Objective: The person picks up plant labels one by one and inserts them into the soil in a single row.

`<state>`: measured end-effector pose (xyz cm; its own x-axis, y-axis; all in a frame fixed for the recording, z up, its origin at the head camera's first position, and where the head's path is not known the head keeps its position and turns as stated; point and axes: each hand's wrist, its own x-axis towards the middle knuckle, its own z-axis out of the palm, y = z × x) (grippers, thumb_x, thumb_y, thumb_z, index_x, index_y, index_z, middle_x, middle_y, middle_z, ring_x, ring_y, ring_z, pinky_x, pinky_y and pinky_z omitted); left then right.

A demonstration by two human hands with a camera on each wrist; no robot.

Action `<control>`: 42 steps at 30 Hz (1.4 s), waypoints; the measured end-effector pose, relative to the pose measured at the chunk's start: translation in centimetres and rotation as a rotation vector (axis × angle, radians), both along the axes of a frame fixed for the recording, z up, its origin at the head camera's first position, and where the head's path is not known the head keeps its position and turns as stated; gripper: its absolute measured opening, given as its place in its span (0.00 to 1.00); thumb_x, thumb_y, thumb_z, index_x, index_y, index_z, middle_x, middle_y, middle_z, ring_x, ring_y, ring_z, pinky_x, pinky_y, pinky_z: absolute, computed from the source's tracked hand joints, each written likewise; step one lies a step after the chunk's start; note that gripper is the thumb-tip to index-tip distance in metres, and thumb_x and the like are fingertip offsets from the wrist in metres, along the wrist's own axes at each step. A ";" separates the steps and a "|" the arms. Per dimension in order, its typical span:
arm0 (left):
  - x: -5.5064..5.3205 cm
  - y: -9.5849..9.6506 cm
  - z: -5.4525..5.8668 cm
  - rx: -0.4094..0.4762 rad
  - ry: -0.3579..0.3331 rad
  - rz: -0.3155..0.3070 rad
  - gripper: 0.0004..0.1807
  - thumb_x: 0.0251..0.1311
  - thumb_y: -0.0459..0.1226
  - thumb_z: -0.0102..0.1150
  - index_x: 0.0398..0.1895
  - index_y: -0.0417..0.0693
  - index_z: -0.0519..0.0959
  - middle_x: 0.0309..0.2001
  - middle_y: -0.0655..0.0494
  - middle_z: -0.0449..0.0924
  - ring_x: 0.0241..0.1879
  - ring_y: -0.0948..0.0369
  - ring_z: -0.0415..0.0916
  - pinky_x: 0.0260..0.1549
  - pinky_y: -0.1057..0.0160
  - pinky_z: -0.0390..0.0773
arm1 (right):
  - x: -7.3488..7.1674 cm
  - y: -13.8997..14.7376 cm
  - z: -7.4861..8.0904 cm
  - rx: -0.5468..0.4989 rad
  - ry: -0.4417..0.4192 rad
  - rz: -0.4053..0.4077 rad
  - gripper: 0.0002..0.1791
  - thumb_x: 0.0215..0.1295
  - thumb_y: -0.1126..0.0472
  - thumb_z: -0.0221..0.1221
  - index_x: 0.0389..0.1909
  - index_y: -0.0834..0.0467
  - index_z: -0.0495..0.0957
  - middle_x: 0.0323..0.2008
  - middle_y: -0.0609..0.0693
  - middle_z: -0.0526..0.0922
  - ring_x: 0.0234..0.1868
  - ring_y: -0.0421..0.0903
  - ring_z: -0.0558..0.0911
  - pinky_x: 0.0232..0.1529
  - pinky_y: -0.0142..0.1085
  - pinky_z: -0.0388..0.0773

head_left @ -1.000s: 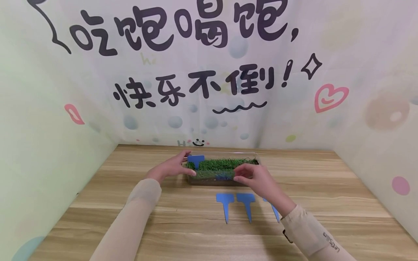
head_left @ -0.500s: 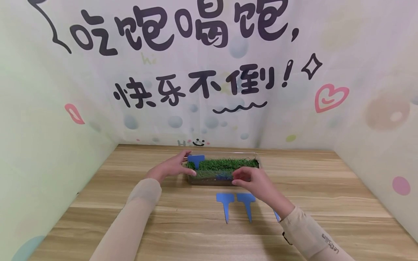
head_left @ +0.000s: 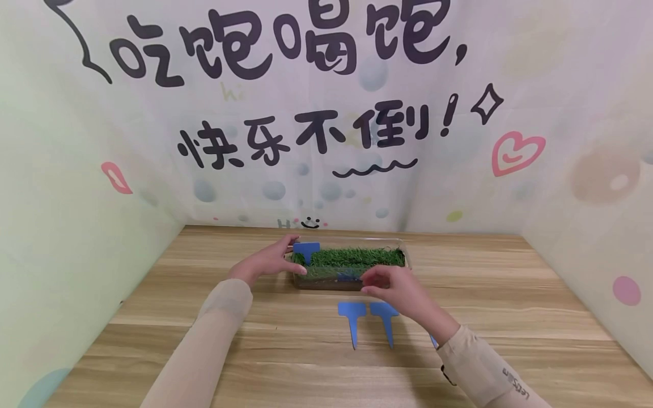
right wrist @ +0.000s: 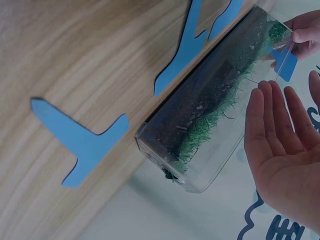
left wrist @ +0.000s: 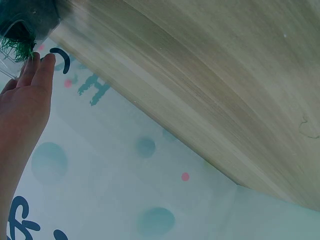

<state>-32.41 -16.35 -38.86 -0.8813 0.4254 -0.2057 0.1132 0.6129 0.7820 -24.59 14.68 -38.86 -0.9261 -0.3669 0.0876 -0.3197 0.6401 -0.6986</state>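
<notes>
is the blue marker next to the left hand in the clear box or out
In: the blue marker stands inside the clear box, its stem running down into the green grass.

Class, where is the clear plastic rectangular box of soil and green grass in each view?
Head: the clear plastic box is below centre.
Left wrist: top-left corner, partly cut off.
Right wrist: slanting from near centre towards upper right.
Shared landmark: the person's left hand, at one end.
</notes>
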 end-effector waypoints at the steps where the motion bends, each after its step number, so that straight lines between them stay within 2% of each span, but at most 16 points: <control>1: 0.0 0.0 0.0 0.000 0.000 0.000 0.52 0.64 0.43 0.66 0.80 0.46 0.41 0.80 0.39 0.41 0.79 0.41 0.44 0.76 0.40 0.51 | 0.0 0.0 0.0 0.004 -0.004 0.002 0.14 0.65 0.57 0.65 0.48 0.59 0.84 0.41 0.47 0.88 0.43 0.41 0.86 0.45 0.37 0.83; 21: 0.1 0.2 0.0 -0.007 -0.024 0.014 0.52 0.64 0.45 0.66 0.81 0.50 0.41 0.81 0.42 0.41 0.80 0.43 0.43 0.76 0.40 0.50 | 0.3 -0.1 -0.3 0.034 -0.007 0.051 0.11 0.65 0.57 0.65 0.45 0.58 0.84 0.38 0.46 0.87 0.38 0.38 0.83 0.39 0.32 0.80; 32: 0.1 0.1 0.1 -0.002 -0.022 0.018 0.52 0.63 0.44 0.66 0.81 0.50 0.41 0.81 0.41 0.41 0.79 0.43 0.43 0.76 0.40 0.50 | 0.4 -0.2 -0.5 0.056 -0.032 0.042 0.14 0.65 0.53 0.66 0.46 0.56 0.85 0.38 0.44 0.88 0.39 0.38 0.84 0.41 0.35 0.81; 42: 0.1 0.1 0.1 -0.005 -0.018 0.015 0.52 0.64 0.44 0.66 0.81 0.49 0.41 0.80 0.40 0.42 0.79 0.42 0.44 0.76 0.40 0.50 | 0.6 -0.2 -0.6 0.053 -0.027 0.077 0.12 0.66 0.55 0.65 0.45 0.58 0.84 0.38 0.45 0.88 0.40 0.40 0.85 0.41 0.36 0.82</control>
<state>-32.32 -16.20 -38.77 -0.8840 0.4108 -0.2234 0.0899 0.6181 0.7809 -24.02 14.48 -39.45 -0.8969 -0.4403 0.0411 -0.3504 0.6509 -0.6734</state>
